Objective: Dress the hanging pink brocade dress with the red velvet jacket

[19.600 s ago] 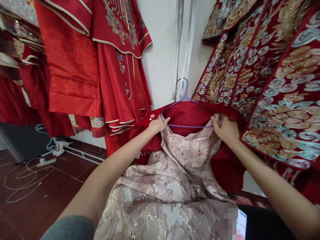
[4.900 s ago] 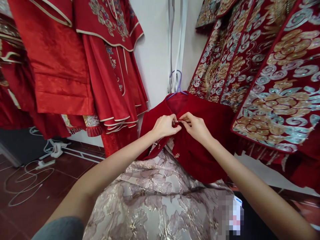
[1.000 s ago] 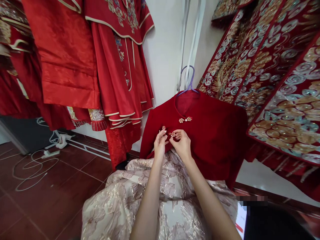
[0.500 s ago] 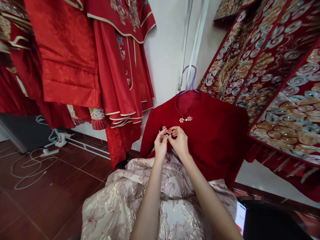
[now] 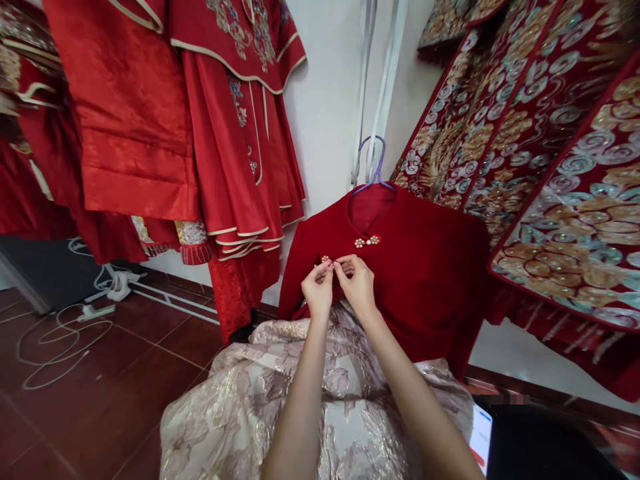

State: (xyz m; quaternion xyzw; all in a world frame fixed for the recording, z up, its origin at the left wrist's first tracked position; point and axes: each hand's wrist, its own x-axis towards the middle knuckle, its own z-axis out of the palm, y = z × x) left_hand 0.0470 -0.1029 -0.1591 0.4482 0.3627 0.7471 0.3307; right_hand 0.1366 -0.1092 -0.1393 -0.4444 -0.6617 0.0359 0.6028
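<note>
A dark red velvet jacket (image 5: 425,273) hangs in front of me on a purple hanger (image 5: 377,167). One gold-and-pearl beaded frog clasp (image 5: 367,241) lies across its neckline, joined. Lower on the left side of the chest is a second beaded clasp (image 5: 325,259), partly covered by fingers. My left hand (image 5: 318,292) pinches this lower clasp between thumb and forefinger. My right hand (image 5: 357,285) is closed in a pinch on its other side, fingertips touching those of the left. What lies right between the fingertips is mostly hidden.
A cream floral brocade cloth (image 5: 240,400) spreads below my forearms. Red garments (image 5: 140,133) hang at left, and a heavily embroidered one (image 5: 565,220) at right. A phone (image 5: 481,437) lies lower right. White cables (image 5: 60,347) trail on the tiled floor beside a rack foot (image 5: 175,303).
Both pinches have come closer together over the lower clasp, and its right flower piece is now covered by fingers. The view has shifted slightly to the right.
</note>
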